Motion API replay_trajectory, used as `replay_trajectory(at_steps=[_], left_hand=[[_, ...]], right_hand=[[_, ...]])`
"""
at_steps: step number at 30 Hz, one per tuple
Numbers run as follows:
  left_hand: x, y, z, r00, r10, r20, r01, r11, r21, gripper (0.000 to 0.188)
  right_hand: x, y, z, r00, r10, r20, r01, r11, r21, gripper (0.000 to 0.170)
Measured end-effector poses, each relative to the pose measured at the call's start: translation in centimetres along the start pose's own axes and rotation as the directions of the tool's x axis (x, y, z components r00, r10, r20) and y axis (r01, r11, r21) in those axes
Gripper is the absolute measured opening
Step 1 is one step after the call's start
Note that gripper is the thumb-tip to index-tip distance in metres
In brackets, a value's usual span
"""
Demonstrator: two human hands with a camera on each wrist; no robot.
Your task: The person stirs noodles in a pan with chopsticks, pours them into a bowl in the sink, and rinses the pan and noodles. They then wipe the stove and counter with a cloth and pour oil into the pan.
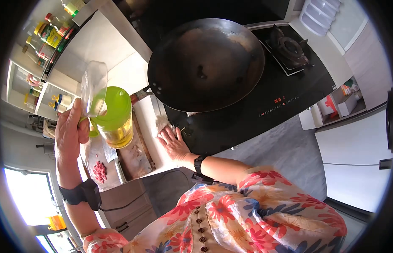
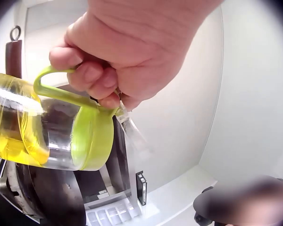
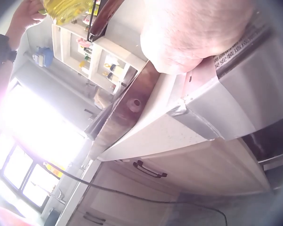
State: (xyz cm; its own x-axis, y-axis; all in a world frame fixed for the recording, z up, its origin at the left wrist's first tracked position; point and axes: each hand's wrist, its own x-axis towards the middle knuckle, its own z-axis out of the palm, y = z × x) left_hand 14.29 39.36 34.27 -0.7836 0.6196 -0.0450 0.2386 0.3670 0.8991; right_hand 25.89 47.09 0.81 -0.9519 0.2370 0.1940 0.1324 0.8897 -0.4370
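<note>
My left hand (image 1: 70,133) grips the green handle of a clear oil jug (image 1: 118,137) and holds it up to the left of the wok (image 1: 205,63). Yellow oil fills part of the jug. A clear flap (image 1: 94,82) stands raised beside its green top (image 1: 114,105). In the left wrist view, fingers curl round the green handle (image 2: 61,92). My right hand (image 1: 174,145) rests on the white counter at the stove's edge, fingers spread and palm down. Its fingertips lie close to a small whitish thing (image 1: 161,122).
The wok sits on a black stovetop (image 1: 247,109), with a second burner (image 1: 289,48) to its right. Chopped red meat (image 1: 99,172) lies left of a wooden board (image 1: 135,162). Shelves of bottles and jars (image 1: 48,36) stand at the upper left.
</note>
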Motion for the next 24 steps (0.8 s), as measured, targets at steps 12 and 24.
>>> replay_trajectory(at_steps=[12, 24], left_hand=[[3.5, 4.4, 2.7, 0.978, -0.094, 0.184, 0.036, 0.955, 0.295, 0.051], [7.9, 7.0, 8.6, 0.93, -0.044, 0.366, -0.231, 0.704, 0.671, 0.052]], right_hand=[[0.1, 0.0, -0.3, 1.0, 0.011, 0.025, -0.011, 1.0, 0.021, 0.049], [0.1, 0.0, -0.5, 0.999, 0.006, 0.053, -0.009, 0.998, 0.057, 0.047]])
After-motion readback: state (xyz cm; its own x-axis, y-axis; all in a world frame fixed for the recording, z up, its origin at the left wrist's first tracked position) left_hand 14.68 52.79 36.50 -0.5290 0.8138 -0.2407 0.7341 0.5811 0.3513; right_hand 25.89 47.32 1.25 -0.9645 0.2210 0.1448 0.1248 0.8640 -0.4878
